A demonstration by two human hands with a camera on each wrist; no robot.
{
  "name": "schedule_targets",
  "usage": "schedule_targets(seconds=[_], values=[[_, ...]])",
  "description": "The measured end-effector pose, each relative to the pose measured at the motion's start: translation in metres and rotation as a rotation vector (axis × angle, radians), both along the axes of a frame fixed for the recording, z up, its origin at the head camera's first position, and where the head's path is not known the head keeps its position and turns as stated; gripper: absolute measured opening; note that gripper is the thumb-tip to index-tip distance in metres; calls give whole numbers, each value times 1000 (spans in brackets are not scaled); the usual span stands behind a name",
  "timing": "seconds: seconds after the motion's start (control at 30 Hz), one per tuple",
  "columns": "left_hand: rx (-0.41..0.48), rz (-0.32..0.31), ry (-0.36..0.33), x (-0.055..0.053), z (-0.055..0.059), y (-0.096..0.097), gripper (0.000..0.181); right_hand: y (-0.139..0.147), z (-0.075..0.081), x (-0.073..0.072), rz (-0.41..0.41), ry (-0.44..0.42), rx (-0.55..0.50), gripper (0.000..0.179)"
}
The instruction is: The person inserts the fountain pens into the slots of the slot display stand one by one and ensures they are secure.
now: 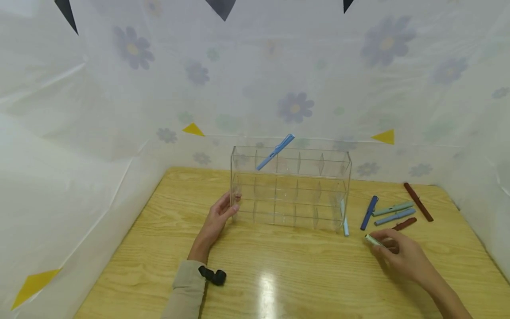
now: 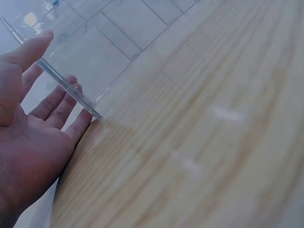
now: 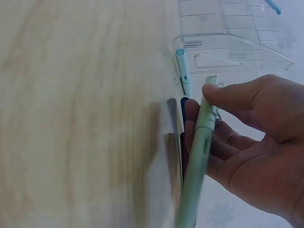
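A clear acrylic organizer (image 1: 287,212) with rows of compartments stands on the table. My left hand (image 1: 217,217) grips its left side, and in the left wrist view the thumb and fingers (image 2: 57,107) lie on either side of the clear edge. A blue pen (image 1: 276,152) slants across the organizer's top row. My right hand (image 1: 406,254) pinches a pale green pen (image 3: 197,152) between thumb and fingers, above the table to the right. By the organizer's right end lies a light blue pen (image 1: 345,219), partly seen through the clear wall.
Right of the organizer lie a navy pen (image 1: 369,212), a green pen (image 1: 392,208), a blue pen (image 1: 395,217) and a dark red pen (image 1: 405,223). Another dark red pen (image 1: 418,202) lies farther right. A flowered curtain (image 1: 295,66) hangs behind the wooden table (image 1: 303,270).
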State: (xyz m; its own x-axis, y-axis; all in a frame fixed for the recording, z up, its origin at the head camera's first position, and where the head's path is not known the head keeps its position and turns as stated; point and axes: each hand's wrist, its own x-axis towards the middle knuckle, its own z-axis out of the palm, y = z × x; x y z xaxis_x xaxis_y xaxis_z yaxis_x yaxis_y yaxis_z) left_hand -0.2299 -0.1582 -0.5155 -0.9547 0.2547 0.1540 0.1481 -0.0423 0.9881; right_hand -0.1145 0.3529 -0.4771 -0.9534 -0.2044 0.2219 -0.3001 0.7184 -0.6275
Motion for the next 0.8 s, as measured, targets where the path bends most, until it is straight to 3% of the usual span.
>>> schedule_targets(seconds=[0.2,0.57,0.8], values=[[10,3,5,1,1,0,56,-7,11,-5,18,30,-47,27],[6,-5,3,1,-1,0,56,-22,38,-10,-26,85,-163,26],[7,-1,5,1,-1,0,55,-32,56,-12,-46,27,-300,35]])
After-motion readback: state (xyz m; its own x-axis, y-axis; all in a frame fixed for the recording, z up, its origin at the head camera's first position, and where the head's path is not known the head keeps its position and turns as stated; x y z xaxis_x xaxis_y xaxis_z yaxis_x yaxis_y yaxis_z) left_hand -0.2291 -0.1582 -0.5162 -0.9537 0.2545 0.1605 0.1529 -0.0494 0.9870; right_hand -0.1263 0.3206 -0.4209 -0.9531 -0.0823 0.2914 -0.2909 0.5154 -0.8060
